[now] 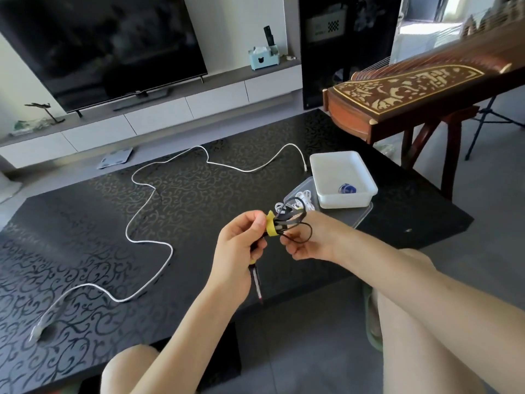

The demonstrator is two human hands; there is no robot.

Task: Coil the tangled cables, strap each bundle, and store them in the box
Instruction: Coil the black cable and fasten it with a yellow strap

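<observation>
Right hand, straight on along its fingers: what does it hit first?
Likely the left hand, close by at what looks like the same depth. The right hand points left, and both grip the strapped black cable.

A long cable [172, 253] lies in loose bends across the table [85, 223], from the near left corner to the far side, its end stopping just left of the box [343, 201]. The box stands near the right edge on a shallow tray [365, 214], with coiled cables [305, 199] in the tray just left of it. In front of the tray, above the near edge, the left hand [241, 245] pinches the strap [271, 226] round the cable bundle [292, 220], whose loops the right hand [312, 243] holds, and behind the table a television [99, 44] stands on a low cabinet [170, 109].
</observation>
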